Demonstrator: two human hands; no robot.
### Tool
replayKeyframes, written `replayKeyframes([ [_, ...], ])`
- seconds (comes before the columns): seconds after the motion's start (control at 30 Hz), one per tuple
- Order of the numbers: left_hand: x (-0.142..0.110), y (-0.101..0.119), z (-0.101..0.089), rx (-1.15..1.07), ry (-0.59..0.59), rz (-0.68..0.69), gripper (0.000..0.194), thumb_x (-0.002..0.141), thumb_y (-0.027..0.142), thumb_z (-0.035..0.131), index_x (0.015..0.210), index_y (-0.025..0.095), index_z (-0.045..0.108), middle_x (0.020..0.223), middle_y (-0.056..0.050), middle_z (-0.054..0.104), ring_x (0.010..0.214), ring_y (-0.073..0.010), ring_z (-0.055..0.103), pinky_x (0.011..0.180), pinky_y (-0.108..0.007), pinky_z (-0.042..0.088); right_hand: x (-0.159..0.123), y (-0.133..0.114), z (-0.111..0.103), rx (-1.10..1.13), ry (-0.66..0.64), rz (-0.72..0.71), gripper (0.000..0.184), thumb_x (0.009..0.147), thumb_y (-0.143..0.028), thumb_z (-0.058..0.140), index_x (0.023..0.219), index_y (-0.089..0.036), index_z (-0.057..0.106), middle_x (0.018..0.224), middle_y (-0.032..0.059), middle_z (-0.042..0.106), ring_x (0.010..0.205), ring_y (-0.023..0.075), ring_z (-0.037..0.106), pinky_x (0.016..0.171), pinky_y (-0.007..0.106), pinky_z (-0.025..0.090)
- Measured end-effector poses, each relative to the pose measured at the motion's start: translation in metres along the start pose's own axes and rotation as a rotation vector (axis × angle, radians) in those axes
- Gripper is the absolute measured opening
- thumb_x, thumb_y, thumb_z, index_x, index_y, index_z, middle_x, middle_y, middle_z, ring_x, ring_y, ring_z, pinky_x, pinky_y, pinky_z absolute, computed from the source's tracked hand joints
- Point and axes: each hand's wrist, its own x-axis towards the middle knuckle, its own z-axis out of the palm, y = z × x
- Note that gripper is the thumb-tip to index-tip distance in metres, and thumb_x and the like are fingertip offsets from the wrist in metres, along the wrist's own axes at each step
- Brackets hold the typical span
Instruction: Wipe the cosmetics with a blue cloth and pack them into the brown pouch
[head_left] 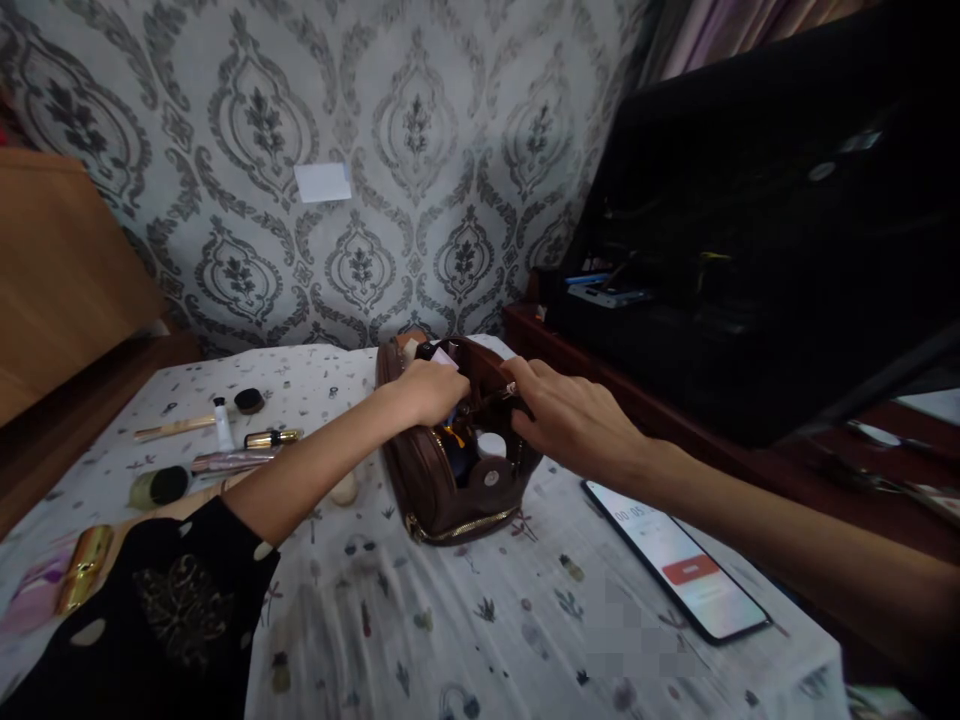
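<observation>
A brown toiletry bag [420, 490] with a gold zip stands unzipped on the patterned cloth. My left hand [431, 390] reaches into its mouth with the fingers curled downward; what they hold, if anything, is hidden. On the bag's right side, my right hand [562, 410] grips the rim, thumb inside. A white round lid [491, 446] and dark items show inside the bag. A pale pinkish piece [444, 358] sticks up behind my left hand.
Left of the bag lie a green jar [159, 487], a white tube [223, 425], a gold-and-black tube [274, 438], brushes [176, 428] and a gold-capped bottle [86, 570]. A phone [682, 570] showing a timer lies right. A large black screen [750, 220] leans behind it.
</observation>
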Motion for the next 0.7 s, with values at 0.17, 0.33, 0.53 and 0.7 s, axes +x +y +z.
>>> replayKeyframes([
  [0.17,-0.002,0.001,-0.003,0.006,-0.035,0.017,0.033,0.088,0.006,0.051,0.113,0.014,0.071,0.106,-0.018,0.074,0.107,-0.0315,0.069,0.087,-0.042,0.054,-0.005,0.006,0.015,0.196,0.174,-0.014,0.046,0.083,-0.012,0.048,0.129,-0.014,0.048,0.110,0.0130,0.066,0.080,0.0242,0.067,0.066,0.031,0.042],
  [0.33,-0.001,0.001,-0.003,-0.009,-0.030,-0.002,0.031,0.087,0.006,0.053,0.108,0.017,0.072,0.104,-0.016,0.075,0.106,-0.0303,0.070,0.088,-0.041,0.053,-0.010,0.014,0.026,0.287,0.300,-0.098,0.037,0.085,-0.014,0.045,0.118,-0.016,0.062,0.094,0.0081,0.064,0.068,0.0178,0.061,0.064,0.028,0.044],
  [0.53,0.001,0.001,0.002,-0.035,0.014,-0.027,0.028,0.085,0.008,0.058,0.105,0.020,0.073,0.103,-0.015,0.075,0.102,-0.0289,0.071,0.086,-0.038,0.053,-0.014,0.011,0.030,0.267,0.303,-0.055,0.034,0.089,-0.018,0.047,0.113,-0.016,0.071,0.095,0.0087,0.065,0.069,0.0168,0.061,0.063,0.027,0.044],
  [0.7,0.000,0.002,-0.002,0.002,-0.040,-0.002,0.034,0.088,0.007,0.050,0.112,0.017,0.071,0.108,-0.018,0.074,0.104,-0.0310,0.070,0.081,-0.038,0.054,-0.016,0.008,0.023,0.181,0.236,-0.007,0.034,0.091,-0.022,0.050,0.116,-0.021,0.073,0.102,0.0066,0.067,0.072,0.0161,0.063,0.060,0.027,0.040],
])
